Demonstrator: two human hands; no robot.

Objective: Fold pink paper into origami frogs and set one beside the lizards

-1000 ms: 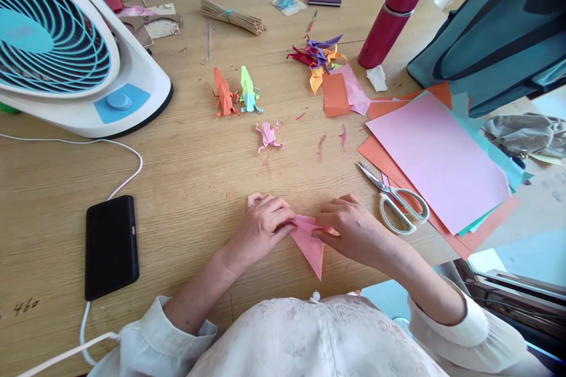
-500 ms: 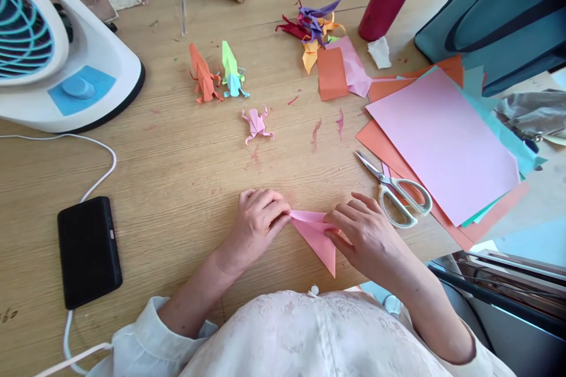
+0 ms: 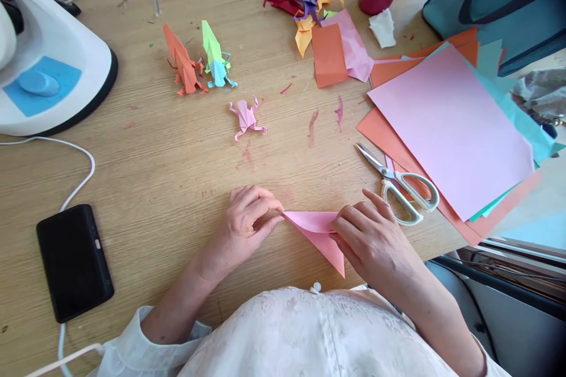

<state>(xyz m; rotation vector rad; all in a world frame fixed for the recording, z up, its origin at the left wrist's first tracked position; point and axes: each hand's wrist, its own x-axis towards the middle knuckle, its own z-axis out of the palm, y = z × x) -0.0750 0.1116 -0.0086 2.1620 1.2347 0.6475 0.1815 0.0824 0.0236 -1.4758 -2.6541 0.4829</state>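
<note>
Head view: the left hand (image 3: 250, 221) pinches the left corner of a folded pink paper (image 3: 315, 231) between thumb and fingers, and the right hand (image 3: 375, 241) grips the same paper near its right side. The folded sheet lies close to the near edge of the wooden table (image 3: 177, 165), one pointed corner directed toward the person's white shirt (image 3: 283, 336). Beyond the hands sits a pink paper frog (image 3: 246, 117); farther left stand an orange paper figure (image 3: 183, 62) and a green and blue one. Scissors (image 3: 389, 174) with white handles lie to the right, beside a stack of coloured sheets topped by a pink sheet (image 3: 455, 129). A dark phone (image 3: 74, 262) rests at the left, near the base of a white fan (image 3: 66, 53).
</note>
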